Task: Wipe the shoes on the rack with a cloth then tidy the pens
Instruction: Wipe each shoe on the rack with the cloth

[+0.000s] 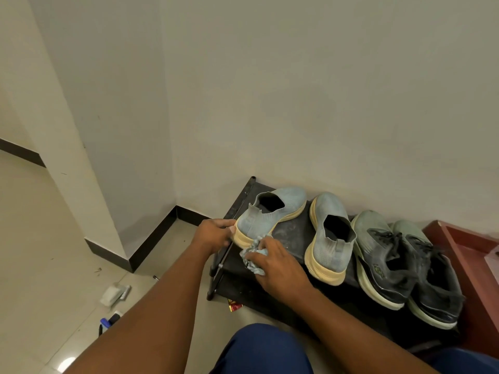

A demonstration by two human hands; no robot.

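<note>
Right hand (272,261) is gripping a crumpled cloth (252,256) w/ curled fingers, pressing it against the heel of the far-left blue shoe (266,214), while the left hand (214,234) is pinching that heel's sole edge at the rack (290,233) corner. Shoe is sitting angled, heel overhanging the near-left edge; a hard wipe could be tipping it off. Three more shoes are waiting to the right; pens (108,322) are lying on the floor, near left.
</note>
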